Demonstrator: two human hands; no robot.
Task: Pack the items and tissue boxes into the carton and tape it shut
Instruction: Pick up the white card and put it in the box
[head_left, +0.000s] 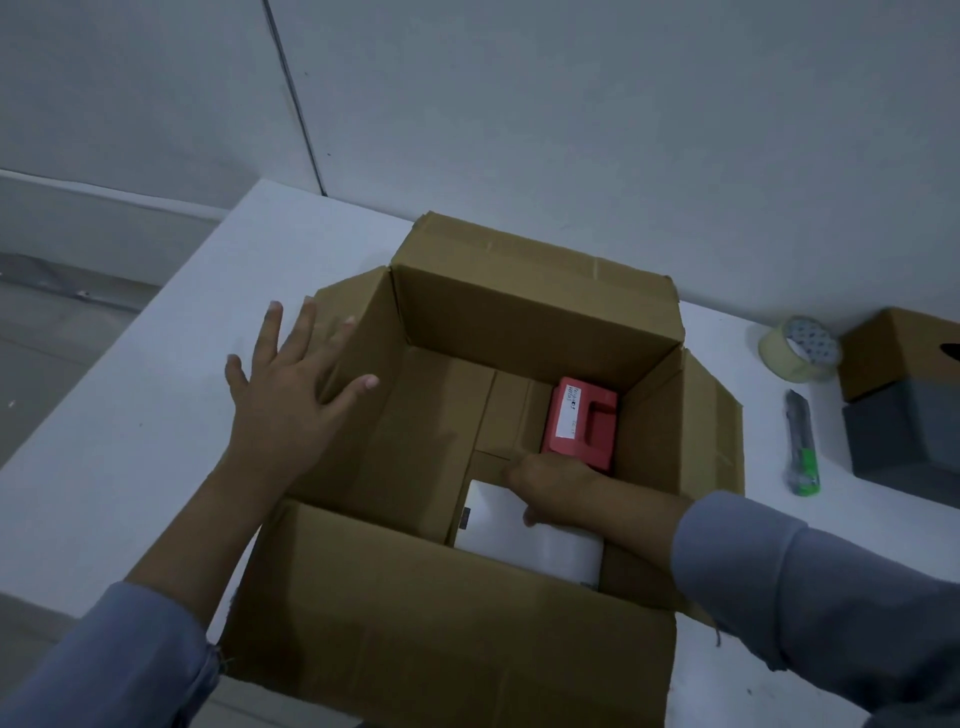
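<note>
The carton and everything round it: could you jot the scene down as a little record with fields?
carton: open carton, flaps out, on white table
inside: red item; white box
left hand: left hand, fingers spread, resting on the left flap
right hand: right hand inside, on the white box
right of carton: tape roll, cutter, brown tissue box on grey box
</note>
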